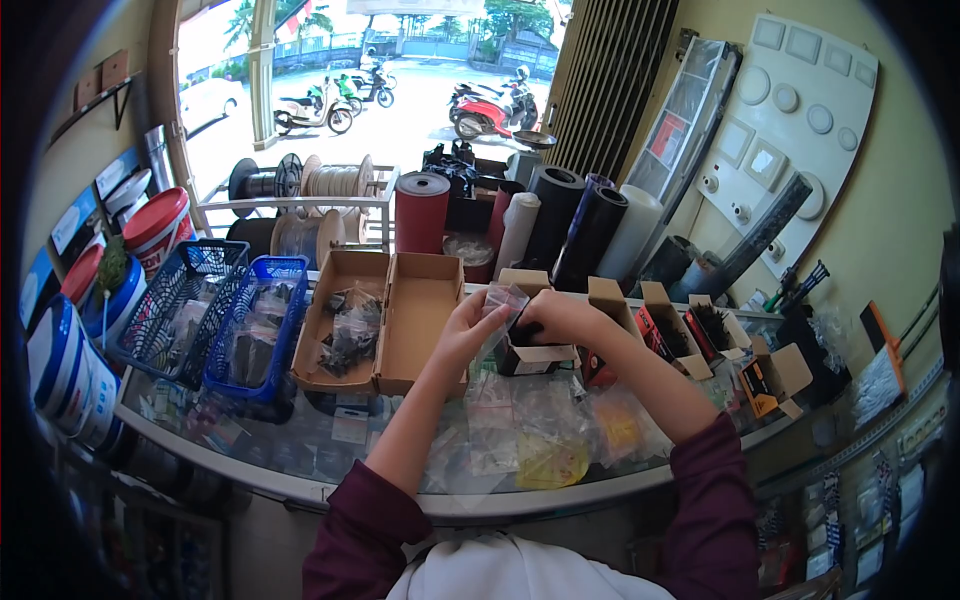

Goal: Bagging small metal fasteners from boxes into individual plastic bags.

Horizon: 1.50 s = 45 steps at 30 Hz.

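Observation:
Between its thumb and fingers, my left hand (pixel 474 322) holds a small clear zip bag (pixel 506 298). My right hand (pixel 559 319) reaches into an open black cardboard box (pixel 534 360) of dark small parts; its fingertips are partly hidden, so their grip cannot be seen. Loose clear plastic bags (pixel 551 412) and a yellow bag (pixel 553 461) lie on the glass counter below the hands. To the left, a shallow cardboard box (pixel 306 360) holds bags of dark parts, beside a bare cardboard box (pixel 424 322).
Two blue plastic baskets (pixel 212 375) with bagged parts stand at left. More open boxes of black screws (pixel 671 330) line the right. Behind the counter's metal edge (pixel 300 487) stand upright rolls (pixel 422 214) of sheeting and cable spools (pixel 337 180).

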Tool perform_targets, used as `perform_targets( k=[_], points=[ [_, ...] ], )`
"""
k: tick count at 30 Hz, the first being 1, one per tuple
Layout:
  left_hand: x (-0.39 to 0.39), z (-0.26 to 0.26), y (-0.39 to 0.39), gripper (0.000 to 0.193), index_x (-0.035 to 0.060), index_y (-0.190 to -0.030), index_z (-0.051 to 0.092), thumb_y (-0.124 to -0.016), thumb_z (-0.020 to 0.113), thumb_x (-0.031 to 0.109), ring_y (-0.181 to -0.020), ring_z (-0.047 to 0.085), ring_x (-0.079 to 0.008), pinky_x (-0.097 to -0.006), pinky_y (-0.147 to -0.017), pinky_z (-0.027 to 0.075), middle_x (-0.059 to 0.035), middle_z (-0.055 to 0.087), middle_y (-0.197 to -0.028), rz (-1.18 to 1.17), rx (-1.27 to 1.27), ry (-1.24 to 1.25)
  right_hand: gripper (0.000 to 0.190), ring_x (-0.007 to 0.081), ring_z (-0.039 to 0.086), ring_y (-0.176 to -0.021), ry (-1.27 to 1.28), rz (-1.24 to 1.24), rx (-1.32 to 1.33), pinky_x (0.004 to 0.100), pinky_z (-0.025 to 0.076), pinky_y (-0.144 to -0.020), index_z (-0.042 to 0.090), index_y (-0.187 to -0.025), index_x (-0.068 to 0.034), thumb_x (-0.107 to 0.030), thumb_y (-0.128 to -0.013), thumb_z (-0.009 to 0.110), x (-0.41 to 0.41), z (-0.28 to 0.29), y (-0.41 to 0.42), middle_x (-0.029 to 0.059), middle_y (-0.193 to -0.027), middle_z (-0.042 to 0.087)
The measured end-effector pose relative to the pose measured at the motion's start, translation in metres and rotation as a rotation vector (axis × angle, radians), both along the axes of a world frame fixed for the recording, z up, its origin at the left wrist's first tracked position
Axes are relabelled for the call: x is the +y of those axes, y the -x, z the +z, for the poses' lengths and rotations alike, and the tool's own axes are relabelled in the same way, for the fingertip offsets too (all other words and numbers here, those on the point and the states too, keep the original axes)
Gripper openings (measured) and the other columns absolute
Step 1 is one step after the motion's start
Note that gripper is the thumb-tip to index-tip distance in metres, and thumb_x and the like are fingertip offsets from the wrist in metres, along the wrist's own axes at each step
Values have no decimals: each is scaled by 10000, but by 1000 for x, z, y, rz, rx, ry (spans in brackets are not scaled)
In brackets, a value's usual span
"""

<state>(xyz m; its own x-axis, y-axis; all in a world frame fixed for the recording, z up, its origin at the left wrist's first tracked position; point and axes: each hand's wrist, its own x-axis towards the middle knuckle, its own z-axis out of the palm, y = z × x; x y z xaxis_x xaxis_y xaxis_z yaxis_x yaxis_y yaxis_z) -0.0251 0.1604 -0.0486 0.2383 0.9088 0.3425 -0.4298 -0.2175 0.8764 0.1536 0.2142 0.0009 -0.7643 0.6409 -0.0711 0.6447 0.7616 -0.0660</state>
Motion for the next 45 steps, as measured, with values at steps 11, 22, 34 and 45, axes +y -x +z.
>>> perform_targets(
  k=[11,22,34,45],
  points=[
    [4,-2,0,356,19,-1121,501,-860,558,255,-835,528,-55,-200,-735,410,-6,583,-936,21,67,42,264,195,627,-624,210,-89,271,269,487,-633,673,-876,-40,-89,-616,681,23,17,-23,110,-734,658],
    [11,-8,1,359,22,-1082,528,-871,526,313,-869,499,-55,-215,-765,388,5,562,-942,-52,151,58,195,89,585,-709,586,-247,649,231,478,-674,609,-910,35,-91,-764,637,19,49,-45,42,-781,629],
    [4,-5,0,442,36,-1187,470,-884,485,357,-1009,498,-103,-263,-892,354,-33,563,-1047,-130,120,-17,218,94,593,-766,741,-203,815,241,507,-710,580,-970,17,-122,-805,610,-13,74,-8,41,-833,615],
    [3,-5,3,438,43,-1175,470,-889,465,375,-994,508,-103,-267,-878,361,-44,573,-1035,-128,90,-31,223,87,604,-670,571,-113,597,216,491,-621,643,-945,12,-70,-738,639,-20,89,2,68,-776,655]
  ],
)
